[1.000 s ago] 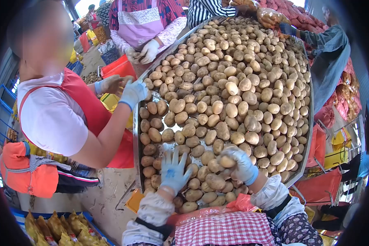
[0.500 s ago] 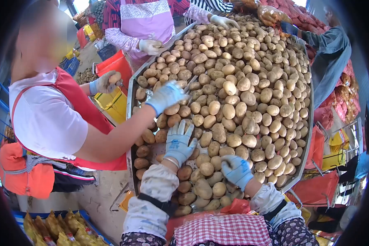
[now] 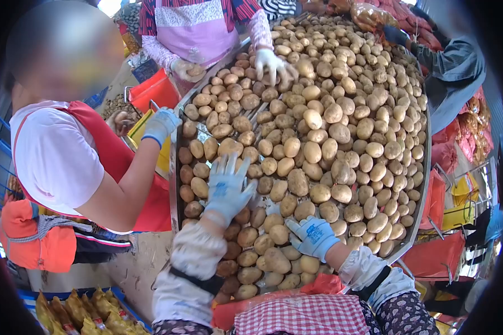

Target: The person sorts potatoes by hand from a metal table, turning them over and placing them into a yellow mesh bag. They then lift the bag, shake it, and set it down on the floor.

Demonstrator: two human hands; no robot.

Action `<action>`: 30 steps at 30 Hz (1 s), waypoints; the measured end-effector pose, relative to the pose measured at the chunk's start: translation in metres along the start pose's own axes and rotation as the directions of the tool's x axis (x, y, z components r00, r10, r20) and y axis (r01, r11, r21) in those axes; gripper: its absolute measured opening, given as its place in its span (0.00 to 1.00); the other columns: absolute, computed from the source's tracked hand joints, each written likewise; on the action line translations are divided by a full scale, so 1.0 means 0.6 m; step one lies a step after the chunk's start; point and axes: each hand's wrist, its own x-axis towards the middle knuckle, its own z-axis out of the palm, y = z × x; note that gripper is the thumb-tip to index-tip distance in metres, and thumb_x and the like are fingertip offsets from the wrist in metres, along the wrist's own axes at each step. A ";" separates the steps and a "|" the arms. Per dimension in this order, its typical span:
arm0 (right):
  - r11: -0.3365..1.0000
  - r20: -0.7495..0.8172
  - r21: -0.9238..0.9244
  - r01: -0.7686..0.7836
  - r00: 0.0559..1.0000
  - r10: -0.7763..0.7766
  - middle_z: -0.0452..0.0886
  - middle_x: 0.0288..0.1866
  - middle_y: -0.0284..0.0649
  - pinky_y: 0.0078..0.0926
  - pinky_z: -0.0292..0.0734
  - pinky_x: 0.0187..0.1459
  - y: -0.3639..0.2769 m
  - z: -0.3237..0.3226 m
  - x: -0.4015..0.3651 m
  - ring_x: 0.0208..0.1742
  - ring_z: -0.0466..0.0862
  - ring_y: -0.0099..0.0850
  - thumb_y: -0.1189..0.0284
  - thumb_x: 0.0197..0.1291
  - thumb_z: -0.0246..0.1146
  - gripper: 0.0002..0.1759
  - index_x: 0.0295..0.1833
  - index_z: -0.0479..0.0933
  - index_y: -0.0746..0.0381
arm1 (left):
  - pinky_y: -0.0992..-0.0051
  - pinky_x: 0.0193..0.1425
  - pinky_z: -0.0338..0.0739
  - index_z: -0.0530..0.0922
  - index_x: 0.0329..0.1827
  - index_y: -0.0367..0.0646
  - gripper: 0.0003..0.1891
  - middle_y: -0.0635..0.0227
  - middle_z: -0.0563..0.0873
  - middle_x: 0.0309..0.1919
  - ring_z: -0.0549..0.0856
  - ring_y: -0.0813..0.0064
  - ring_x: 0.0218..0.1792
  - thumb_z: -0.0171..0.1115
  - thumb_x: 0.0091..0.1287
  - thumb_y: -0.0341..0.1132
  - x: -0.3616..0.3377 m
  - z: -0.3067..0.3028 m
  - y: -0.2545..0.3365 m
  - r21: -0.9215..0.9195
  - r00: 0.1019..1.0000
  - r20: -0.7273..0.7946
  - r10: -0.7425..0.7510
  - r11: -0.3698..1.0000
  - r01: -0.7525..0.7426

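Head view. Left hand, in a pale blue glove, lay palm down with fingers spread wide on the potatoes near the left side of the heap; it gripped nothing. Right hand, in a darker blue glove, rested on the potatoes at the near edge with its fingers curled; whether it clasped one could not be told.

A blue printed mark sat on the back of the left glove, too small to read. No other writing was legible.

The potatoes filled a long metal tray, piled several deep from the near end to the far end.

A co-worker in a red apron stood at the left, one gloved hand at the tray's left rim. A second co-worker in a pink apron stood at the far left corner, one white-gloved hand spread on the potatoes, the other closed around something brown. A third person in a grey-blue sleeve stood at the right side.

Red crates and a yellow bin stood left of the tray, with red mesh sacks to the right. A red-and-white checked cloth lay at the near edge.
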 end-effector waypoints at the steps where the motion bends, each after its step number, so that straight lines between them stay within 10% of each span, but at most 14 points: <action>1: 0.999 0.089 0.038 -0.038 0.995 0.034 0.84 0.43 0.45 0.44 0.77 0.44 -0.003 -0.011 0.004 0.46 0.83 0.44 0.56 0.63 0.53 0.24 0.61 0.72 0.52 | 0.51 0.67 0.65 0.73 0.66 0.49 0.30 0.51 0.75 0.63 0.72 0.48 0.64 0.60 0.62 0.52 0.027 0.030 -0.009 0.006 1.000 -0.015 0.001 1.000 -0.001; 6: 0.906 -0.146 0.422 -0.036 0.983 0.108 0.84 0.43 0.48 0.42 0.77 0.47 0.051 0.017 -0.019 0.44 0.83 0.46 0.60 0.64 0.55 0.21 0.60 0.74 0.56 | 0.48 0.74 0.52 0.64 0.73 0.55 0.37 0.47 0.62 0.72 0.63 0.46 0.71 0.60 0.60 0.56 0.068 0.075 -0.038 -0.154 0.883 0.257 -0.392 0.886 0.438; 9: 0.897 -0.218 0.442 0.014 0.972 0.092 0.84 0.42 0.46 0.43 0.77 0.46 0.062 0.035 -0.029 0.44 0.83 0.46 0.62 0.63 0.56 0.20 0.59 0.75 0.56 | 0.48 0.74 0.52 0.65 0.73 0.56 0.37 0.44 0.60 0.72 0.62 0.46 0.72 0.59 0.61 0.58 0.002 0.066 -0.037 -0.244 0.893 0.318 -0.317 0.883 0.401; 11: 0.867 -0.228 0.499 0.008 0.966 0.123 0.84 0.41 0.47 0.41 0.78 0.44 0.054 0.025 -0.024 0.42 0.83 0.46 0.63 0.63 0.57 0.19 0.58 0.76 0.56 | 0.45 0.73 0.53 0.67 0.72 0.55 0.36 0.44 0.62 0.71 0.61 0.44 0.71 0.58 0.61 0.58 -0.047 0.012 0.006 0.058 0.901 0.399 -0.170 0.985 0.161; 15: 0.802 -0.173 0.596 -0.049 0.967 0.188 0.84 0.35 0.48 0.38 0.80 0.40 0.045 -0.005 -0.015 0.37 0.84 0.45 0.63 0.63 0.58 0.18 0.54 0.78 0.61 | 0.42 0.73 0.50 0.69 0.70 0.52 0.35 0.46 0.63 0.70 0.60 0.43 0.72 0.60 0.60 0.56 -0.138 -0.074 0.052 -0.107 0.871 0.480 -0.102 0.979 0.174; 17: 0.066 0.057 0.993 -0.102 0.871 0.488 0.84 0.41 0.49 0.36 0.80 0.40 0.059 0.002 -0.022 0.41 0.86 0.41 0.63 0.64 0.58 0.20 0.55 0.77 0.65 | 0.41 0.73 0.49 0.70 0.69 0.50 0.35 0.46 0.63 0.70 0.59 0.42 0.72 0.60 0.60 0.56 -0.194 -0.100 0.059 -0.151 0.854 0.508 -0.107 0.966 0.211; 19: 0.302 -0.239 0.941 0.150 0.929 0.283 0.81 0.50 0.51 0.33 0.82 0.41 0.080 0.007 -0.042 0.46 0.85 0.38 0.61 0.67 0.57 0.24 0.59 0.72 0.68 | 0.41 0.73 0.49 0.71 0.68 0.47 0.35 0.48 0.66 0.69 0.59 0.41 0.72 0.61 0.59 0.55 -0.253 -0.113 0.069 -0.118 0.880 0.462 -0.113 0.975 0.187; 21: -0.073 -0.074 0.992 0.100 0.951 0.299 0.79 0.53 0.48 0.32 0.85 0.42 0.059 -0.013 -0.059 0.45 0.86 0.36 0.64 0.66 0.58 0.23 0.62 0.70 0.65 | 0.41 0.73 0.50 0.71 0.68 0.46 0.36 0.50 0.68 0.68 0.60 0.41 0.71 0.62 0.58 0.55 -0.280 -0.107 0.082 -0.075 0.888 0.445 -0.115 0.983 0.165; 22: -0.749 0.331 0.652 -0.120 0.933 0.139 0.76 0.59 0.49 0.31 0.86 0.46 0.064 -0.028 -0.064 0.51 0.84 0.39 0.65 0.67 0.58 0.26 0.65 0.66 0.66 | 0.41 0.73 0.50 0.70 0.68 0.46 0.36 0.51 0.69 0.67 0.61 0.41 0.71 0.62 0.58 0.55 -0.283 -0.103 0.087 -0.049 0.905 0.403 -0.136 0.984 0.170; 25: -0.628 0.368 0.702 -0.335 0.926 -0.082 0.76 0.59 0.50 0.30 0.86 0.45 0.043 -0.004 -0.073 0.51 0.84 0.40 0.64 0.67 0.58 0.27 0.67 0.65 0.65 | 0.43 0.74 0.48 0.68 0.69 0.45 0.37 0.52 0.69 0.68 0.62 0.44 0.70 0.61 0.58 0.53 -0.255 -0.069 0.089 -0.031 0.918 0.332 -0.218 0.970 0.242; 30: -0.548 0.285 0.796 -0.256 0.958 -0.032 0.83 0.47 0.47 0.30 0.85 0.42 0.012 -0.014 -0.083 0.42 0.86 0.36 0.62 0.67 0.57 0.25 0.62 0.70 0.69 | 0.43 0.76 0.42 0.67 0.70 0.42 0.36 0.51 0.67 0.69 0.60 0.50 0.72 0.58 0.62 0.53 -0.269 -0.063 0.110 -0.089 0.930 0.322 -0.178 0.972 0.217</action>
